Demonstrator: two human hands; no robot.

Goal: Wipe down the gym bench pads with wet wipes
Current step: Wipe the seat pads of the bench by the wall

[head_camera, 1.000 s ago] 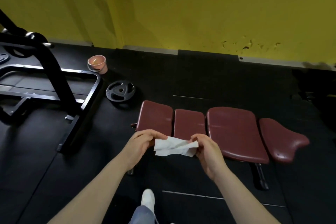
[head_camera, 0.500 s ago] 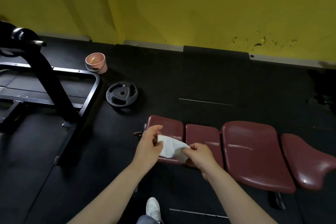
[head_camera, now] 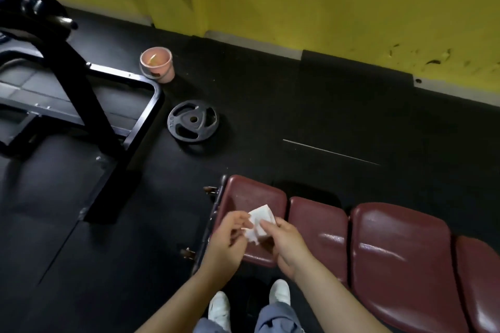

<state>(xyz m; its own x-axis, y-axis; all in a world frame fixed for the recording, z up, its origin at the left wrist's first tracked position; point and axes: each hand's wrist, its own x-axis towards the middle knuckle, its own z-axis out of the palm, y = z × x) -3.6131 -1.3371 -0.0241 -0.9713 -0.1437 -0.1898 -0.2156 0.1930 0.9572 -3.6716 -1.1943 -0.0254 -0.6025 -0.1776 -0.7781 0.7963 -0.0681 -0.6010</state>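
I hold the crumpled white wet wipe (head_camera: 259, 221) between both hands above the leftmost maroon padded bench cushion (head_camera: 251, 197): my left hand (head_camera: 227, 238) pinches its left edge with curled fingers, and my right hand (head_camera: 286, 244) pinches its right side. The other three glossy maroon bench pads (head_camera: 397, 257) run off toward three o'clock. On the black rubber floor (head_camera: 270, 105), a black iron weight plate (head_camera: 193, 121) lies at eleven o'clock, a pink plastic cup (head_camera: 157, 63) beyond it, and a black steel rack frame (head_camera: 89, 94) at ten o'clock.
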